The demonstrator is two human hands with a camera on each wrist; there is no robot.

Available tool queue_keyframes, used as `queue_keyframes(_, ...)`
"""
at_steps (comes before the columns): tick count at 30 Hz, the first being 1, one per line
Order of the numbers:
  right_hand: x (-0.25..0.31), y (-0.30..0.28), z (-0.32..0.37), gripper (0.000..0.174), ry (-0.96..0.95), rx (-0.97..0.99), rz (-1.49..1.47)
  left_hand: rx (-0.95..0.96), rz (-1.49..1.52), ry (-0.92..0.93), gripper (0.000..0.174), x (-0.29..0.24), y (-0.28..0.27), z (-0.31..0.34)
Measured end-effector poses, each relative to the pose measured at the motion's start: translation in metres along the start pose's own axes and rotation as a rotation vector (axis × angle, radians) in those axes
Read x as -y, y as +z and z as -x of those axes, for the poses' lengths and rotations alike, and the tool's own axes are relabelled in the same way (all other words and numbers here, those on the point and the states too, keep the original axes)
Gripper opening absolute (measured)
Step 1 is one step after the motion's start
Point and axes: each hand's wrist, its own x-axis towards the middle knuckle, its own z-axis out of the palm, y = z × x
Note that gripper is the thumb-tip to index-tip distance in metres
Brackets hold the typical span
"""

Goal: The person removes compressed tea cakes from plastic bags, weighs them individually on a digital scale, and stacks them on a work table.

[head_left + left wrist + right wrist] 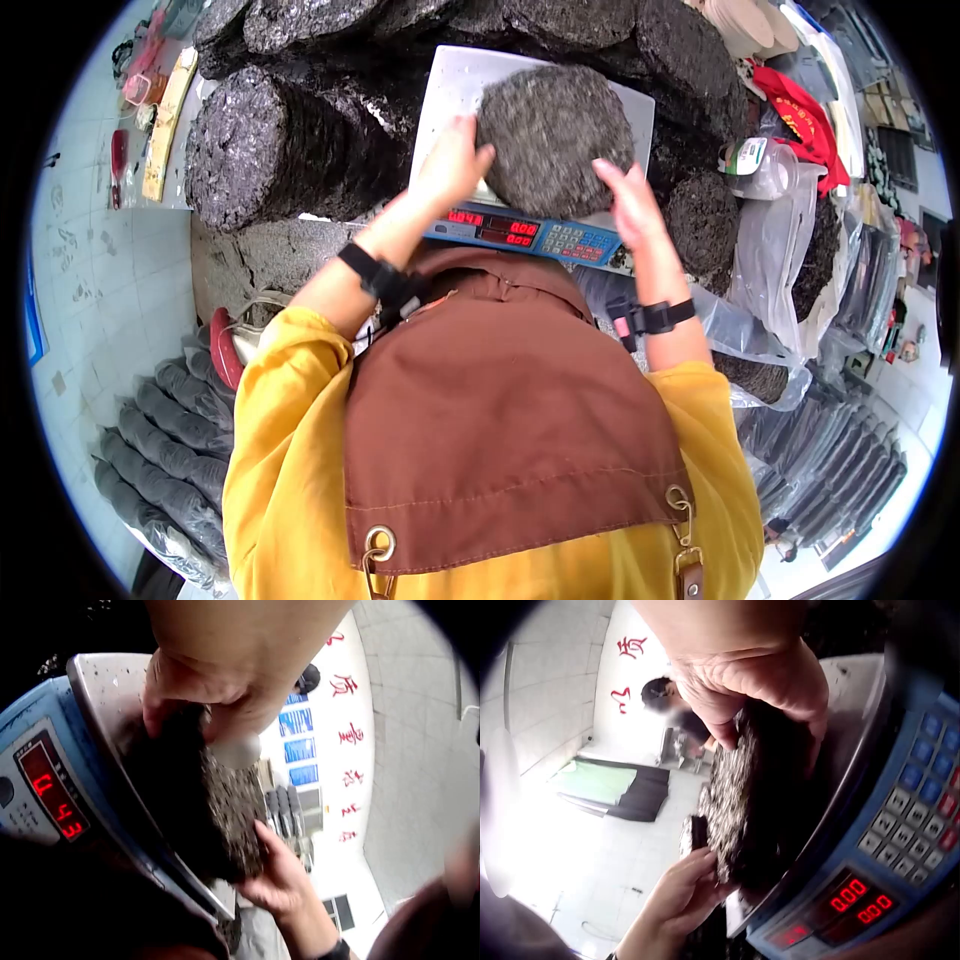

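Observation:
A thick round dried seaweed cake point(556, 142), dark and flaky, is over the steel pan point(452, 88) of a blue digital scale point(545, 238). My left hand point(448, 168) grips its left edge, thumb on the top face and fingers down the side. On the opposite edge, my right hand point(634, 204) holds it the same way, its fingers partly hidden. Both wrist views show the cake point(234, 814) between the two hands, low over the pan. Red digits glow on the scale's display point(853, 904).
Large dark seaweed rolls point(240, 140) crowd the table behind and left of the scale. Clear plastic bags point(775, 250) and a red cloth point(800, 125) lie at the right. Bagged dark stacks point(170, 430) stand low on the left. Another person point(676, 709) appears in the background.

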Motion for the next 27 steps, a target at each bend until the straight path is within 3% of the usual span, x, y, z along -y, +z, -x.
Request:
queue_keyframes(1, -0.007, 0.009, -0.004, 0.055, 0.053, -0.057, 0.01, -0.077, -0.113, -0.013, 0.054, -0.001, 0.007, 0.01)
queue_keyframes(3, -0.001, 0.013, -0.01, 0.053, 0.046, 0.026, -0.086, 0.014, 0.003, 0.053, 0.056, 0.017, -0.01, 0.019)
queue_keyframes(5, 0.013, 0.02, -0.03, 0.051, 0.059, 0.0, -0.09, -0.075, 0.086, 0.14, 0.06, 0.017, -0.052, 0.046)
queue_keyframes(7, 0.043, 0.033, -0.051, 0.048, -0.024, -0.024, -0.273, -0.305, -0.335, 0.276, 0.072, -0.002, -0.115, 0.076)
queue_keyframes(9, 0.075, 0.053, -0.088, 0.042, -0.07, -0.024, -0.428, -0.479, -0.546, 0.156, 0.085, 0.003, -0.163, 0.103)
queue_keyframes(12, 0.098, 0.08, -0.159, 0.033, -0.065, -0.037, -0.563, -0.486, -0.779, -0.064, 0.101, 0.048, -0.194, 0.119)
queue_keyframes(15, 0.092, 0.101, -0.21, 0.034, -0.011, 0.065, -0.549, -0.299, -0.714, -0.138, 0.091, 0.097, -0.196, 0.119)
queue_keyframes(16, 0.081, 0.088, -0.231, 0.039, 0.151, 0.014, -0.419, -0.345, -0.722, -0.089, 0.081, 0.096, -0.198, 0.119)
queue_keyframes(17, 0.089, 0.092, -0.217, 0.043, 0.194, 0.029, -0.365, -0.348, -0.724, -0.108, 0.081, 0.098, -0.204, 0.121)
queue_keyframes(21, 0.076, 0.054, -0.16, 0.042, -0.085, 0.087, -0.221, -0.335, -0.647, -0.01, 0.067, 0.104, -0.217, 0.123)
queue_keyframes(23, 0.076, 0.027, -0.115, 0.042, -0.079, 0.057, -0.143, -0.353, -0.623, -0.002, 0.059, 0.1, -0.216, 0.121)
queue_keyframes(27, 0.037, -0.074, -0.048, 0.051, -0.168, -0.191, 0.179, -0.483, -0.581, 0.012, 0.046, 0.089, -0.226, 0.123)
